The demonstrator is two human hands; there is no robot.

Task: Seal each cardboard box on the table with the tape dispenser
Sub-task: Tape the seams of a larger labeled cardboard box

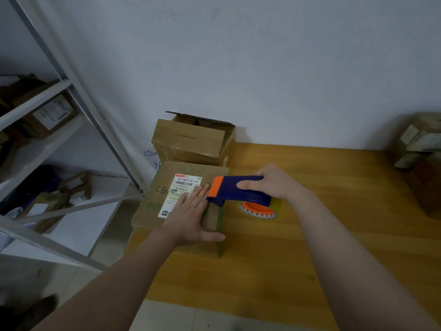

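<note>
A flat cardboard box (pixel 160 185) with a white shipping label lies at the left end of the wooden table (pixel 310 235). My left hand (pixel 191 218) presses flat on its top near the right edge, fingers straight. My right hand (pixel 274 185) grips a blue and orange tape dispenser (pixel 238 189), whose orange front end touches the box's right edge. The tape roll (pixel 259 210) shows beneath it. Behind stands a second cardboard box (pixel 191 144) with its flaps partly open.
A third box (pixel 420 158) with labels sits at the table's far right by the wall. A metal shelf rack (pixel 59 130) holding several parcels stands to the left. A shoe (pixel 38 311) shows on the floor at bottom left.
</note>
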